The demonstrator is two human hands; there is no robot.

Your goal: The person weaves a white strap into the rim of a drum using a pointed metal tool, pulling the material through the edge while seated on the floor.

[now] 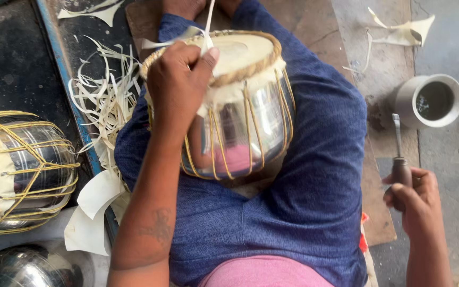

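A shiny metal drum (245, 122) with a pale skin head and tan lacing lies tilted on my lap, which is covered by blue cloth (314, 175). My left hand (179, 79) rests on the drum's braided rim and pinches a thin pale strap (208, 21) that runs upward. My right hand (413, 196) is off to the right, apart from the drum, gripping a dark-handled metal tool (399, 159) with its blade pointing up.
A second laced metal drum (22, 170) lies at the left, with a bare metal bowl (27, 266) below it. Pale strap offcuts (102, 95) are piled beside a blue bar. A grey cup (431, 101) stands on the floor at right, scraps beyond it.
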